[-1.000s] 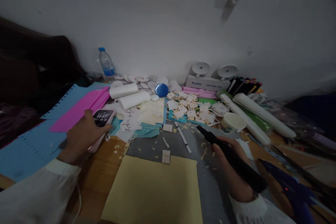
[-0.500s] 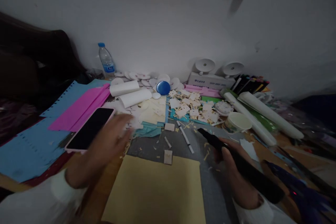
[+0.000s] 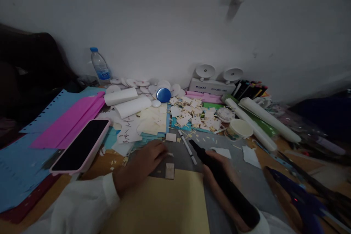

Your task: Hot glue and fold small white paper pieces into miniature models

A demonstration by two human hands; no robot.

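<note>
My left hand (image 3: 145, 162) is over the grey mat (image 3: 241, 190), its fingers bent and slightly apart, fingertips beside a small pale strip (image 3: 170, 154). Nothing shows between them, though the hand is a little blurred. Just below lies a small square wooden tile (image 3: 169, 171) at the top edge of a yellow sheet (image 3: 175, 204). My right hand (image 3: 219, 175) is wrapped around a black long-handled tool (image 3: 227, 186) with a narrow tip, pointing up and left. Close to that tip lies a white pen (image 3: 187, 147). Another pale tile (image 3: 171, 137) rests farther back.
Many small pale pieces (image 3: 189, 111) are heaped at the back, beside a blue round badge (image 3: 163, 95). At left are a phone (image 3: 80, 146), pink paper (image 3: 68, 122) and a bottle (image 3: 100, 67). A paper cup (image 3: 238, 128) and a blue glue gun (image 3: 296, 197) are at right.
My left hand has moved from beside the phone rightward to the small strip on the mat. My right hand still holds the black tool. The camera view has shifted slightly.
</note>
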